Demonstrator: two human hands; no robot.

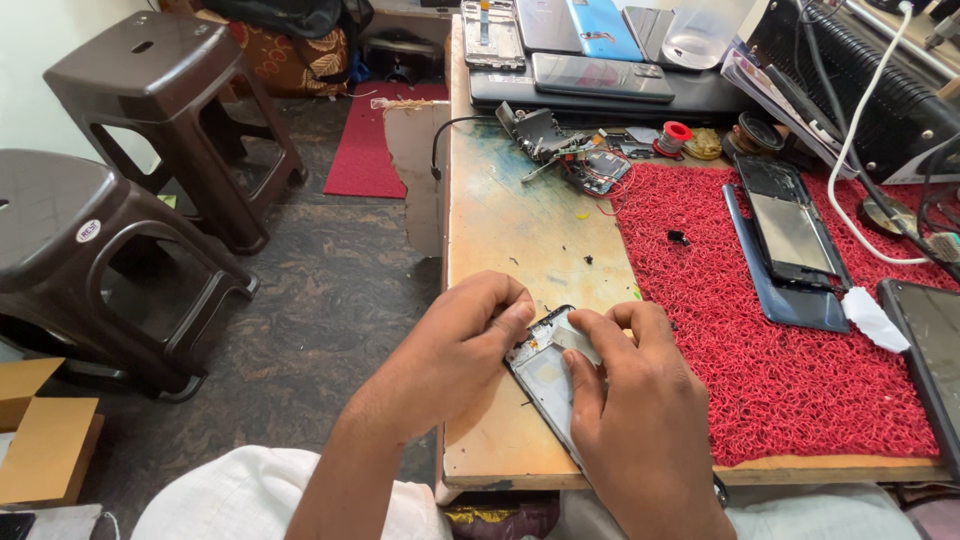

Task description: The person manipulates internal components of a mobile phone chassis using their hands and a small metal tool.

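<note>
Both hands are gripping an opened phone frame (pixel 545 370), pale and silvery with a dark rim, lying at the tabletop's (pixel 500 230) near edge beside the red mat (pixel 760 340); left hand (pixel 455 345) is pinching its top corner, right hand (pixel 630 400) is pressing a small pale piece against it.

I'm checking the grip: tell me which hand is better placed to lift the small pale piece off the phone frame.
Probably the right hand: its fingertips already pinch the pale piece, while the left hand steadies the phone frame.
</note>
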